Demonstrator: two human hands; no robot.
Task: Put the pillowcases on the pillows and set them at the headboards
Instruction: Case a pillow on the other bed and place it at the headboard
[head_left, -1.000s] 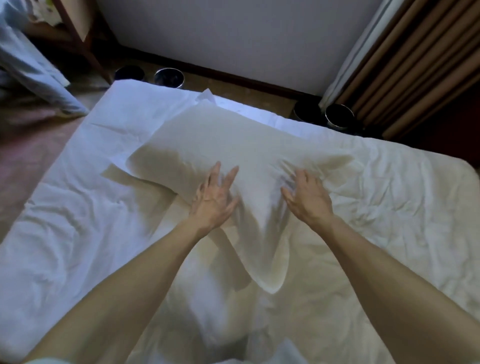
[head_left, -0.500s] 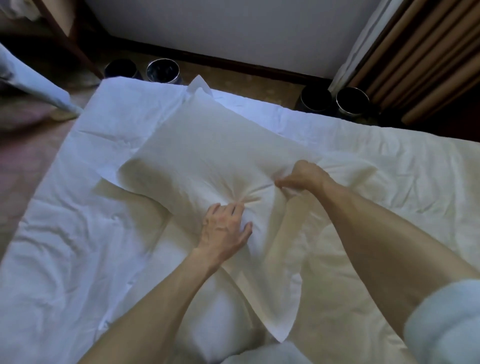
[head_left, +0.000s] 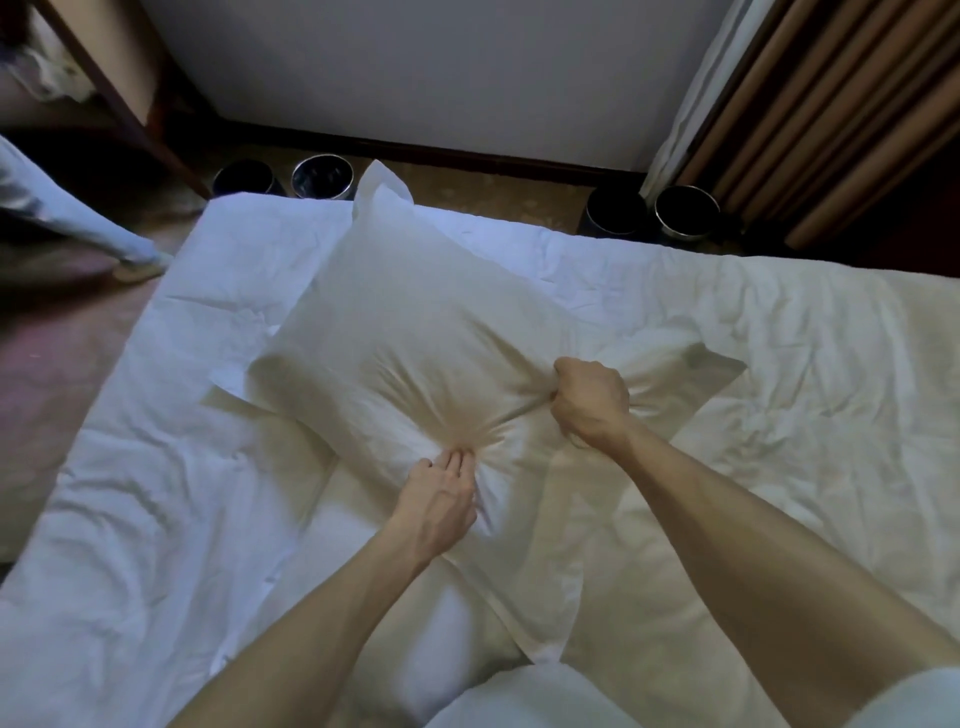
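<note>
2 sets of curled fingers (head_left: 460, 462), left hand (head_left: 439, 506) and right hand (head_left: 589, 402), bunch the pillow-filled pillowcase (head_left: 415, 322).

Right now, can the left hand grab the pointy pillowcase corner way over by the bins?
Probably not yet: the left hand is busy pinching the pillowcase near its middle, and that corner sticks up at its far end. Nothing blocks the way, though.

Both hands bunch the pillowcase (head_left: 415, 332) on the bed (head_left: 779, 338) — left hand (head_left: 439, 506) pinching, right hand (head_left: 589, 400) fisted.
</note>
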